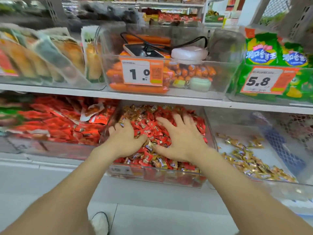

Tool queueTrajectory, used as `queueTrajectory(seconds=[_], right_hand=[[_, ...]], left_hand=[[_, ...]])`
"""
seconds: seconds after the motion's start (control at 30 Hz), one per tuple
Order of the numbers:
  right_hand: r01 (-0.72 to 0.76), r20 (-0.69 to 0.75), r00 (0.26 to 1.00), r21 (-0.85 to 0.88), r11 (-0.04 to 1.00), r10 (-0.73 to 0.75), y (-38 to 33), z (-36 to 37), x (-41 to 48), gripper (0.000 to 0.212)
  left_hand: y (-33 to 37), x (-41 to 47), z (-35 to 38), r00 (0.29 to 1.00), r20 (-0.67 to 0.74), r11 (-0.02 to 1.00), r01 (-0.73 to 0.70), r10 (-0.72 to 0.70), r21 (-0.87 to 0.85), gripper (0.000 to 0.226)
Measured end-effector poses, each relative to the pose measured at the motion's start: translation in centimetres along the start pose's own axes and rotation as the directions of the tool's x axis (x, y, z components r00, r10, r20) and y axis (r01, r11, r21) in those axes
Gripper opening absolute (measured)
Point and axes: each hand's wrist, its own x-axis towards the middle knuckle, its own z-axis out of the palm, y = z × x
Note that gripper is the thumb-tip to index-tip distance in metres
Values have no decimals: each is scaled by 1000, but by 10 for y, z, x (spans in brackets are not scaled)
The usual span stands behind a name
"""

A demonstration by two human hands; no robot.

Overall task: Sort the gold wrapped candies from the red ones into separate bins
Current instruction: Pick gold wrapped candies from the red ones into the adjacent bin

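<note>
**Red and gold still mixed in the middle bin**

On my feed the white shelf (152, 99) runs across the scene, with clear bins above and below it. Below, the middle bin (152, 177) is heaped with red candies (152, 126) and a gold-wrapped lot (135, 111) mingled in, mostly along its far and near edges. The right bin (254, 185), just beside it, holds only gold candies (250, 165), scattered thinly over its floor. The left bin (33, 150) is full of larger red packets (55, 122).

Both hands are on the heap in the middle bin. The right hand (179, 138) lies flat with its fingers spread wide over the red ones. The left hand (126, 138) has its fingers bent down into the pile at the bin's left side; I cannot tell if they grasp anything. One gold candy (149, 145) sits between the two thumbs.

Above, an orange price tag (142, 72) reads 1.0.
</note>
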Motion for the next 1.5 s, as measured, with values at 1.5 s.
queueTrajectory(seconds=[1.5], right_hand=[[-77, 63, 997, 451, 889, 54, -28, -19, 110, 38]], left_hand=[[20, 104, -3, 880, -387, 756, -448, 277, -477, 43]])
